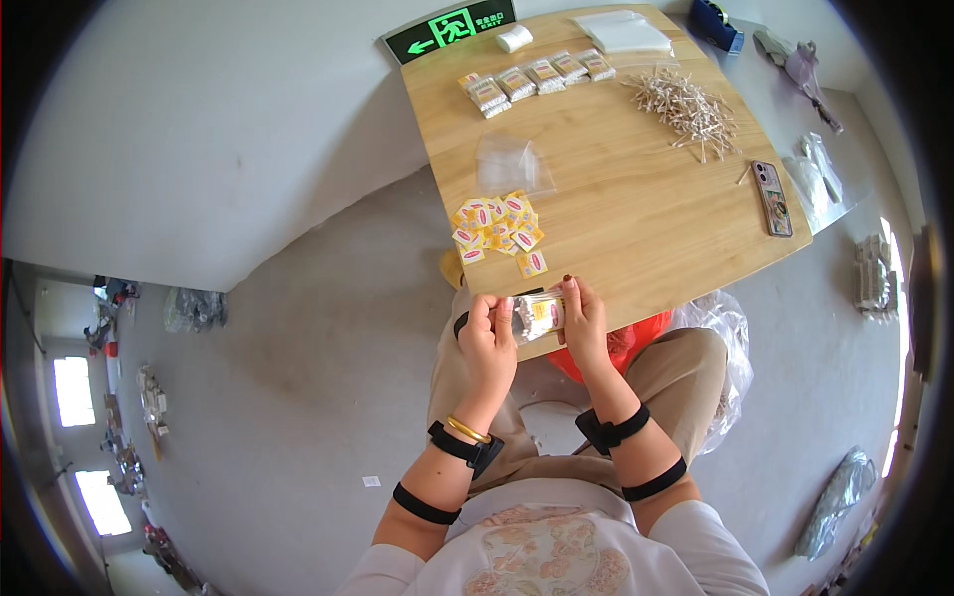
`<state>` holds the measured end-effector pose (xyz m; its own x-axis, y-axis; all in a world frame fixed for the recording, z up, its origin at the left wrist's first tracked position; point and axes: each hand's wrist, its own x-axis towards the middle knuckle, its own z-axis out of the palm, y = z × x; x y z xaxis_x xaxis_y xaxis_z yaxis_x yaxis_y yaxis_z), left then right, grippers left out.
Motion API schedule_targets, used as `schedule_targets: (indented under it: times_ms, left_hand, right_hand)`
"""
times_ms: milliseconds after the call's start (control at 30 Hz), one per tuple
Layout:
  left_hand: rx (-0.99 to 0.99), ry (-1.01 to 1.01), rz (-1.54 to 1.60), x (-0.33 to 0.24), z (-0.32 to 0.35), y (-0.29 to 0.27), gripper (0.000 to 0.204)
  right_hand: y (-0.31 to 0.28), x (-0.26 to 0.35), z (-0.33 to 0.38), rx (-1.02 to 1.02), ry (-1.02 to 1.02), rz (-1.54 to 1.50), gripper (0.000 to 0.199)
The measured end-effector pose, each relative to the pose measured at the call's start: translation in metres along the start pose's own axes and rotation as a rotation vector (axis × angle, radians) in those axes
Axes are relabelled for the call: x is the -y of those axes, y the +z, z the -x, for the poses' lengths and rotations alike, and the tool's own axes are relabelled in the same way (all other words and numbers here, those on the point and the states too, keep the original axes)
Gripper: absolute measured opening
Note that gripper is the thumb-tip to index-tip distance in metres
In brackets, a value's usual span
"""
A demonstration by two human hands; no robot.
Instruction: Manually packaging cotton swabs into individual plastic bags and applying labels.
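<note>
Between my two hands, at the table's near edge, is a small clear packet of cotton swabs (540, 315) with a yellow and white label card inside. My left hand (486, 333) pinches its left end between thumb and fingers. At the opposite end, my right hand (584, 316) is closed on the packet too. Just beyond them lies a heap of yellow and white label cards (497, 223), with one loose card (532, 263) nearer me. Flat clear bags (510, 164) lie behind the heap. Farther back, several filled packets (543, 75) stand in a row.
A loose pile of cotton swabs (686, 111) covers the table's far right, with a phone (771, 199) near the right edge. Clear plastic sheets (624, 32) and a white roll (514, 39) sit at the back. A red bag (621, 343) hangs below the table's near edge.
</note>
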<state>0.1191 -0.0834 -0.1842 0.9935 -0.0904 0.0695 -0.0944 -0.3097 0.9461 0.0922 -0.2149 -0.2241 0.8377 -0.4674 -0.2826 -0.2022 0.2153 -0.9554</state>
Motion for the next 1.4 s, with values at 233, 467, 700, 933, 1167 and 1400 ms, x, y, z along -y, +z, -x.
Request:
schedule_targets:
  times_ms: [233,467,700,933,1167,1400]
  left_hand:
    - [0.052,0.251,-0.289,0.004,-0.015,0.002,0.022]
    - [0.145,-0.262,0.331,0.021,-0.015,0.021,0.025]
    - [0.054,0.184,-0.135,0.022,-0.019,0.024,0.024]
    - [0.159,0.008,0.055,0.025,-0.022,0.019,0.024]
    - [-0.010,-0.082,0.037,0.040,-0.028,0.024,0.026]
    - [0.030,-0.256,0.192,0.054,-0.039,0.003,0.032]
  right_hand:
    - [-0.001,0.003,-0.006,-0.081,-0.042,0.085,0.038]
    - [-0.002,-0.012,-0.021,-0.194,-0.274,0.180,0.040]
    - [0.011,-0.005,-0.013,-0.131,-0.205,0.035,0.038]
    - [-0.007,-0.017,-0.029,-0.055,-0.097,-0.018,0.037]
    - [-0.018,-0.030,-0.058,-0.236,-0.189,0.016,0.038]
    - [-0.044,-0.017,-0.095,-0.376,-0.237,0.384,0.037]
